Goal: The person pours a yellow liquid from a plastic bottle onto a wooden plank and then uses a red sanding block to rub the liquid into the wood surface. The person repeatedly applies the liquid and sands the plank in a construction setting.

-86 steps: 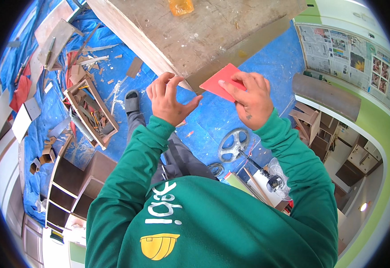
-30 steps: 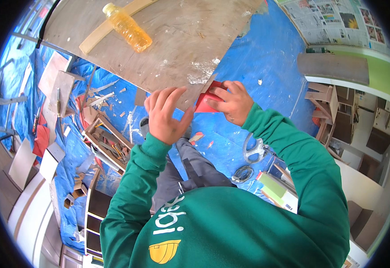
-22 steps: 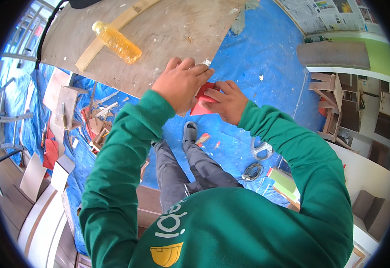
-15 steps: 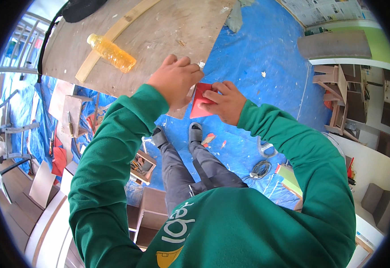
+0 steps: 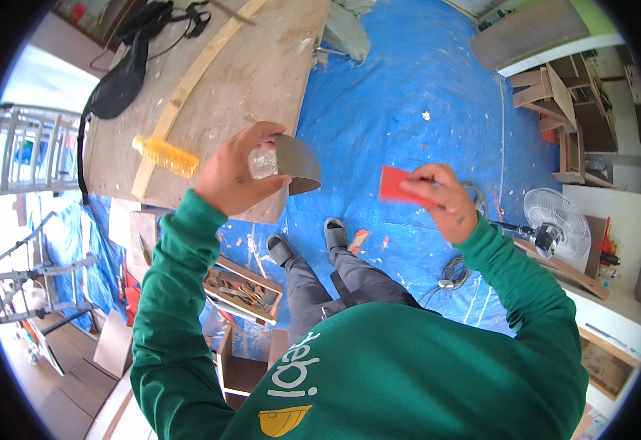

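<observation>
My left hand [image 5: 236,170] is raised over the edge of the worn plywood bench top [image 5: 221,110]. Its thumb and fingers close around a curved grey-brown piece [image 5: 300,163], and something clear and shiny shows inside the grip. Out to the right, above the blue sheeting, my right hand [image 5: 441,202] pinches a flat red sheet [image 5: 397,185] between thumb and fingers. The two hands are well apart. Left of my left hand, a clear bottle of yellow-orange liquid [image 5: 168,158] lies on the bench by a long wooden strip [image 5: 181,99].
Blue sheeting [image 5: 379,95] covers the floor. A black strapped bag [image 5: 126,81] rests on the bench. An open tool box [image 5: 243,290] stands near my feet, left of my legs. At the right are a fan [image 5: 555,220], a coiled cable [image 5: 454,273] and stacked wooden furniture parts [image 5: 555,103].
My right hand has moved right, away from the bench edge, with the red sheet. My left hand has shifted left and now shows the curved piece in its grip. The view has turned.
</observation>
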`<act>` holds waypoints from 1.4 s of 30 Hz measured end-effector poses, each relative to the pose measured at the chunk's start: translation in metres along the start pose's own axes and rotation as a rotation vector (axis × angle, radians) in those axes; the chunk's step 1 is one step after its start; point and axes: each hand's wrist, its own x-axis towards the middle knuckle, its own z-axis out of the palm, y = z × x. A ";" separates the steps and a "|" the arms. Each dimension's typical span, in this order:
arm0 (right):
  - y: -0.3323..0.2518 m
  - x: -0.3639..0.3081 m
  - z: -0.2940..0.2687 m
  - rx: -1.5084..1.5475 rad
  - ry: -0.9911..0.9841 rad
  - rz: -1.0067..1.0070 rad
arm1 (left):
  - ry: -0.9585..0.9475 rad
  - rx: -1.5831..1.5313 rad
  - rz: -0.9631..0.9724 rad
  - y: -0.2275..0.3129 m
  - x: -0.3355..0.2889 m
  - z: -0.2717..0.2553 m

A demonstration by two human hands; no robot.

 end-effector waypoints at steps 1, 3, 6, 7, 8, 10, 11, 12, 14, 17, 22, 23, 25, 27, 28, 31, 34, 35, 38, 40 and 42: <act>0.006 -0.006 -0.003 0.157 0.076 0.155 | 0.016 -0.003 -0.007 0.011 0.001 -0.004; 0.027 -0.026 -0.012 0.478 0.246 0.442 | 0.040 -0.003 -0.008 0.033 0.009 -0.006; 0.052 -0.039 -0.012 0.835 0.428 0.577 | 0.100 -0.040 -0.025 0.070 0.014 -0.014; 0.057 -0.043 -0.015 0.877 0.447 0.584 | 0.127 -0.062 -0.018 0.082 0.017 -0.017; 0.063 -0.044 -0.018 0.919 0.460 0.589 | 0.160 -0.082 -0.013 0.093 0.019 -0.020; 0.077 -0.051 -0.020 0.952 0.468 0.588 | 0.234 -0.134 -0.003 0.124 0.026 -0.031; 0.080 -0.054 -0.023 0.961 0.472 0.586 | 0.303 -0.182 0.000 0.138 0.029 -0.037; 0.083 -0.056 -0.026 0.977 0.477 0.593 | 0.372 -0.232 0.005 0.148 0.031 -0.042; 0.084 -0.056 -0.032 1.006 0.489 0.607 | 0.492 -0.231 0.069 0.161 0.032 -0.054; 0.080 -0.050 -0.037 1.034 0.551 0.656 | 0.655 -0.307 0.143 0.157 0.026 -0.053; 0.084 -0.034 -0.028 1.062 0.472 0.609 | 1.000 -0.453 0.085 0.097 -0.025 0.000; 0.085 -0.030 -0.024 1.065 0.452 0.603 | 1.042 -0.465 0.005 0.077 -0.039 0.021; 0.089 -0.023 -0.013 1.046 0.437 0.635 | 1.059 -0.458 -0.186 0.031 -0.068 0.069; 0.082 -0.016 -0.005 1.049 0.418 0.676 | 1.080 -0.395 -0.302 -0.019 -0.103 0.115; 0.075 -0.010 -0.002 1.054 0.421 0.699 | 1.068 -0.329 -0.320 -0.026 -0.108 0.132; 0.055 0.013 0.005 1.079 0.389 0.733 | 1.028 -0.166 -0.440 -0.040 -0.123 0.161; 0.053 0.039 0.012 1.112 0.302 0.727 | 0.920 0.060 -0.554 -0.041 -0.127 0.169; 0.052 0.050 0.015 1.129 0.267 0.715 | 0.920 0.069 -0.559 -0.044 -0.127 0.170; 0.046 0.081 0.030 1.165 0.142 0.658 | 0.922 0.076 -0.540 -0.050 -0.132 0.171; 0.052 0.099 0.041 1.320 0.064 0.677 | 0.930 0.072 -0.516 -0.051 -0.135 0.168; 0.074 0.116 0.055 1.419 0.061 0.710 | 0.909 0.103 -0.507 -0.051 -0.138 0.163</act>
